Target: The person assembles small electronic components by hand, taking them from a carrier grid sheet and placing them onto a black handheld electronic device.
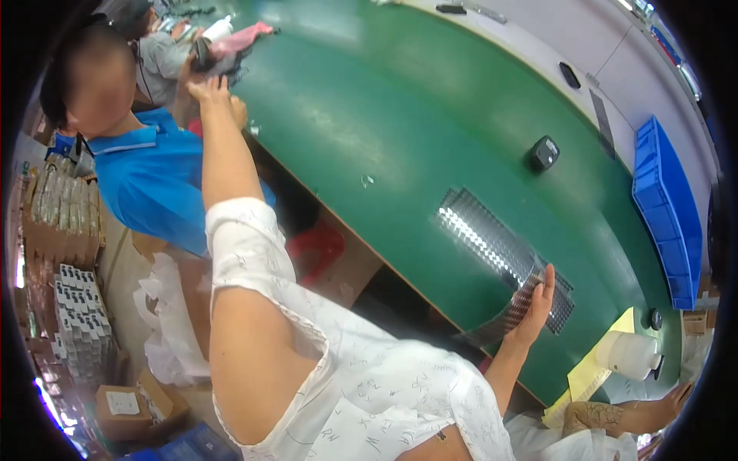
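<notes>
Reaching toward ten o'clock, the left hand is near a dark object; whether it holds this, I cannot tell. At four o'clock the right hand, fingers nearly straight, holds a bent plastic sheet near the edge of the table. Because this grip looks light, the sheet could slip down, or crease if squeezed
</notes>
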`<state>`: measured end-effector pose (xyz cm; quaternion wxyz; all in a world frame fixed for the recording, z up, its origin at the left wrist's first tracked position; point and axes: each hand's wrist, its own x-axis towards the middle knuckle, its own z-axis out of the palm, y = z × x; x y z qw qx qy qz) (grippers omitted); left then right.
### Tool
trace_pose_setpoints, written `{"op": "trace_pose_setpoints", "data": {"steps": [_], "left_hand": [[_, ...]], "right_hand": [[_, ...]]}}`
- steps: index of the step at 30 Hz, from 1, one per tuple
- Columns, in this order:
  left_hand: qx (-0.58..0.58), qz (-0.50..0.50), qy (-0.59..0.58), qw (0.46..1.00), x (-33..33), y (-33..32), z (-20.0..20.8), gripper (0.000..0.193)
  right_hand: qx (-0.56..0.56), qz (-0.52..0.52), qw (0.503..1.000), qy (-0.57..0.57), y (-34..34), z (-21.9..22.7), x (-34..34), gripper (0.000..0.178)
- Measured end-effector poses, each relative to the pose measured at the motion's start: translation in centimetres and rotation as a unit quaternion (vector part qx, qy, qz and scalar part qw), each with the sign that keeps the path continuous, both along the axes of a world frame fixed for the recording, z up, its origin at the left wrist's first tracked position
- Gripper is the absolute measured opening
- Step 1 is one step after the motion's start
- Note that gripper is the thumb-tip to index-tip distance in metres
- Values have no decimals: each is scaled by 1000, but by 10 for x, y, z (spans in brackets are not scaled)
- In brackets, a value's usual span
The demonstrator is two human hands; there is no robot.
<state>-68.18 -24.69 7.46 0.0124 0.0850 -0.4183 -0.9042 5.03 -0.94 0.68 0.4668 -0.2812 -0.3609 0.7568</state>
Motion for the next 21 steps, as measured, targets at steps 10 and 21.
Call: {"op": "trace_pose_setpoints", "data": {"steps": [10,21], "left_hand": [[-79,63,8,995,0,-9,23,69],[-209,24,-15,978,-43,-43,5,46]], "right_hand": [[-23,-14,1000,-1,-5,11,-6,50],[-17,-10,1000,3,-4,4,-12,50]]}}
